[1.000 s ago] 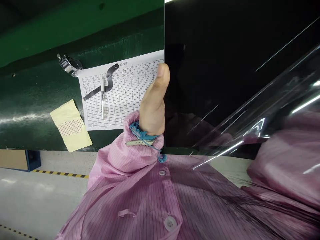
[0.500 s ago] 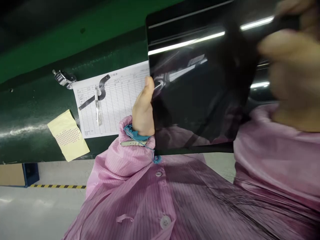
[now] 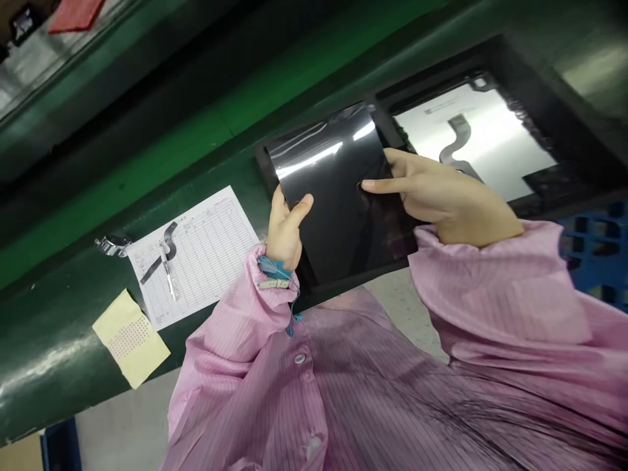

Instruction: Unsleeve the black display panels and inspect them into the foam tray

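A glossy black display panel (image 3: 338, 222) reflects the ceiling lights in front of my body. My left hand (image 3: 285, 229) grips its left edge, thumb on the front face and fingers partly hidden behind. At the opposite edge, my right hand (image 3: 446, 196) holds the panel with one digit stretched onto its face; the other fingers are partly hidden. To the right, a silver-backed panel (image 3: 495, 150) with a dark ribbon cable (image 3: 460, 137) lies in a black tray (image 3: 530, 85). A blue wrist strap (image 3: 273, 267) circles my left wrist.
On the green bench (image 3: 59, 333) lie a printed form (image 3: 210, 255), a pen (image 3: 169, 278) on a dark strip (image 3: 154, 267), a metal wristwatch (image 3: 114, 245) and a yellow dotted paper (image 3: 131, 340). A blue plastic crate (image 3: 596, 248) stands at the right.
The display panel has moved down and away from the camera, looking smaller and tilted. My right hand, blurred before, now rests on its right edge. The silver-backed panel has come into view.
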`<act>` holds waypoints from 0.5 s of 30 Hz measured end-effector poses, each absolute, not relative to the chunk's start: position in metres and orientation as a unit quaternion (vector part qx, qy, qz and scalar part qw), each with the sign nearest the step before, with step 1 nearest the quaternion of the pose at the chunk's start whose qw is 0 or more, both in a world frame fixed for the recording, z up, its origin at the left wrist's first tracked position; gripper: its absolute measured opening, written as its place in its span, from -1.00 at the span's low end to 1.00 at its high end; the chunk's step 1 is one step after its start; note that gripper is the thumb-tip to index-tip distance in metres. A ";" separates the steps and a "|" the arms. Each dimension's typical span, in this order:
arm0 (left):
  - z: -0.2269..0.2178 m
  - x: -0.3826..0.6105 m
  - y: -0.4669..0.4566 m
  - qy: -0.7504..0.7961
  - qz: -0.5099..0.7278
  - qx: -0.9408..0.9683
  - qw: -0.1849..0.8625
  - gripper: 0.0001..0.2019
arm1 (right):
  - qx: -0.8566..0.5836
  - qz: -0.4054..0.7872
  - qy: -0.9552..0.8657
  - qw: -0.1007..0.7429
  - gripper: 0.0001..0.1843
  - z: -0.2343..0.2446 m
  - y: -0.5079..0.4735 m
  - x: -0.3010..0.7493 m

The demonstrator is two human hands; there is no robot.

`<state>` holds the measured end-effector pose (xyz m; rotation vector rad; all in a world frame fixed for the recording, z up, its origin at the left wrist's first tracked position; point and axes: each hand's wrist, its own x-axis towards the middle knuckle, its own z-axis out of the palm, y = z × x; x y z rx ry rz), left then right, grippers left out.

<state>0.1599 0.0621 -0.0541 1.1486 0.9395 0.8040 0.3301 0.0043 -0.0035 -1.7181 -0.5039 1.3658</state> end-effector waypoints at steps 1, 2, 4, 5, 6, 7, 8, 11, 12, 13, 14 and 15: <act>-0.055 0.164 0.065 0.416 0.349 0.514 0.665 -0.42 | -0.692 0.550 -0.197 0.424 -0.86 -0.003 0.007 0.335; -0.056 0.168 0.067 0.425 0.347 0.514 0.659 -0.36 | -0.695 0.551 -0.195 0.419 -0.88 -0.003 0.010 0.338; -0.061 0.173 0.073 0.458 0.354 0.508 0.638 -0.30 | -0.701 0.549 -0.198 0.411 -0.89 -0.007 0.016 0.342; -0.064 0.175 0.076 0.473 0.359 0.505 0.626 -0.28 | -0.704 0.544 -0.203 0.409 -0.90 -0.011 0.020 0.344; -0.067 0.177 0.078 0.483 0.364 0.506 0.614 -0.26 | -0.709 0.535 -0.210 0.409 -0.90 -0.015 0.023 0.345; -0.070 0.178 0.079 0.490 0.370 0.515 0.598 -0.26 | -0.713 0.524 -0.217 0.411 -0.90 -0.021 0.026 0.346; -0.072 0.179 0.079 0.496 0.374 0.531 0.576 -0.25 | -0.718 0.512 -0.225 0.415 -0.89 -0.026 0.028 0.347; -0.073 0.182 0.075 0.515 0.356 0.592 0.508 -0.25 | -0.727 0.475 -0.249 0.429 -0.86 -0.041 0.030 0.351; -0.072 0.182 0.074 0.519 0.342 0.607 0.495 -0.24 | -0.728 0.467 -0.252 0.434 -0.83 -0.045 0.029 0.352; -0.070 0.182 0.072 0.522 0.329 0.617 0.488 -0.24 | -0.728 0.462 -0.254 0.438 -0.81 -0.048 0.028 0.354; -0.068 0.182 0.071 0.523 0.320 0.623 0.485 -0.23 | -0.727 0.459 -0.255 0.442 -0.78 -0.049 0.027 0.355; -0.066 0.182 0.070 0.520 0.315 0.629 0.484 -0.22 | -0.726 0.457 -0.256 0.446 -0.76 -0.050 0.025 0.357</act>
